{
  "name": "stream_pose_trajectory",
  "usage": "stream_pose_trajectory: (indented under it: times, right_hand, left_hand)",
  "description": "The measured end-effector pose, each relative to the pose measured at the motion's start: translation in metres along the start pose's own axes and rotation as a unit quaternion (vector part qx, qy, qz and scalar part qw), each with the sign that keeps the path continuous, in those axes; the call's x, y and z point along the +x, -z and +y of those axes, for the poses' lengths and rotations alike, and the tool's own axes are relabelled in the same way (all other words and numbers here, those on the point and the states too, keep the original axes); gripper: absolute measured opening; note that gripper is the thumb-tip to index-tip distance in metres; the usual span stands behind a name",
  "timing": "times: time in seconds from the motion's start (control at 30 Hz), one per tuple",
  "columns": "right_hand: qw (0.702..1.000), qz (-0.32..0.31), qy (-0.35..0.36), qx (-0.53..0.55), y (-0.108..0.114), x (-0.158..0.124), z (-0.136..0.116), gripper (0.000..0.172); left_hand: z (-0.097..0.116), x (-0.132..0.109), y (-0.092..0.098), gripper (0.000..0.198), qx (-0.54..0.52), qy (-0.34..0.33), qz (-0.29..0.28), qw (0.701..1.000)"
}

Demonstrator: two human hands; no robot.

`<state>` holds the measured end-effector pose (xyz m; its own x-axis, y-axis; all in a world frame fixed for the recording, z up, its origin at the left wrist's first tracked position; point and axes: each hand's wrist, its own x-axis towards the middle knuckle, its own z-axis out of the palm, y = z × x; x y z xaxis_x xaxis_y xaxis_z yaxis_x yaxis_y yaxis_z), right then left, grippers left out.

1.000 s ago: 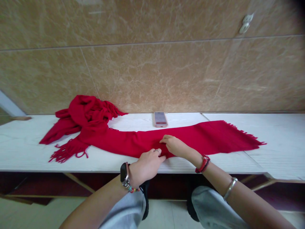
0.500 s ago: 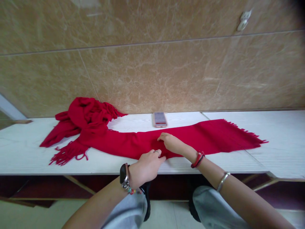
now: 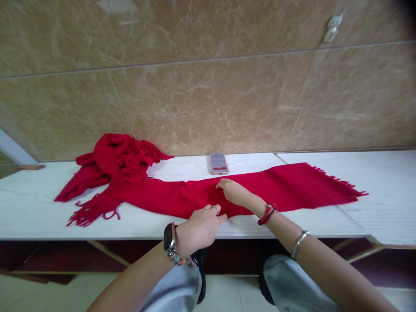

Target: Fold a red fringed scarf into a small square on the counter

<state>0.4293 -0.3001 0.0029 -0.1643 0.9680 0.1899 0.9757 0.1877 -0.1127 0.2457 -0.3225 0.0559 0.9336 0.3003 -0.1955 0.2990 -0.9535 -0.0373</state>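
Observation:
A red fringed scarf (image 3: 286, 186) lies stretched out lengthwise on a white wood-grain counter, its right end spread flat. My left hand (image 3: 202, 225), with a watch and beaded bracelet at the wrist, is closed on the scarf's near edge, its thumb pointing right. Just beyond it and to the right, my right hand (image 3: 236, 193) rests on the middle of the cloth with its fingers curled together on the fabric. The fingertips of both hands are partly hidden. At the left, more red cloth (image 3: 117, 156) is heaped up beside a fringed end.
A phone (image 3: 219, 164) lies behind the scarf, near the brown marbled wall (image 3: 208, 104). The white counter (image 3: 383, 212) extends to the right, with open dark shelving (image 3: 107, 253) below its front edge. A socket-like white fitting (image 3: 333, 28) is on the wall.
My right hand has shifted very slightly, and its wrist and forearm have moved a little to the left. My left hand and the scarf look almost the same.

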Motion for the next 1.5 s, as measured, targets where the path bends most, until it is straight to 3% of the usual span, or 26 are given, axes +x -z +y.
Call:
stream_pose_trajectory:
  times: [0.17,0.3,0.43,0.7,0.8,0.93,1.03,1.13,1.2,1.37,1.5]
  right_hand:
    - [0.999,0.006,-0.005,-0.040,-0.010,0.013,0.013,0.040]
    - [0.999,0.022,0.028,-0.018,0.008,0.012,0.004,0.044]
    - [0.997,-0.020,0.063,0.032,0.019,0.011,-0.013,0.044]
    - [0.999,0.018,0.047,0.001,-0.017,0.029,0.001,0.049]
    - [0.998,0.032,0.046,0.003,-0.017,0.031,0.008,0.051]
    - [0.997,0.050,0.058,0.019,0.005,0.020,0.011,0.053]
    - [0.997,0.017,0.062,0.031,0.021,0.003,0.012,0.050]
    - [0.996,-0.030,0.083,0.021,0.021,-0.014,0.011,0.045]
    - [0.995,-0.029,0.096,0.009,0.013,-0.021,0.013,0.043]
    - [1.000,-0.010,0.010,-0.025,-0.013,-0.019,0.031,0.043]
    - [0.995,-0.025,-0.083,-0.047,-0.017,-0.015,0.043,0.047]
  left_hand:
    - [0.000,0.000,0.003,0.045,0.003,0.001,-0.014,1.000]
    - [-0.001,0.000,0.003,0.045,0.005,-0.005,-0.004,1.000]
    - [-0.002,0.000,0.002,0.041,0.008,-0.009,0.002,1.000]
    - [-0.003,0.000,0.000,0.044,0.011,-0.013,-0.004,1.000]
    - [-0.004,0.001,-0.002,0.044,0.011,-0.015,0.004,1.000]
    - [-0.005,0.001,-0.003,0.043,0.005,-0.011,0.009,1.000]
    - [-0.005,-0.001,-0.002,0.044,0.002,-0.007,0.009,1.000]
    - [-0.003,-0.001,0.001,0.045,0.002,-0.003,0.006,1.000]
    - [-0.003,-0.001,0.003,0.045,0.002,-0.002,0.000,1.000]
    - [-0.003,0.000,0.003,0.045,0.008,-0.004,-0.006,1.000]
    - [-0.003,0.000,0.002,0.042,0.013,-0.003,-0.006,1.000]
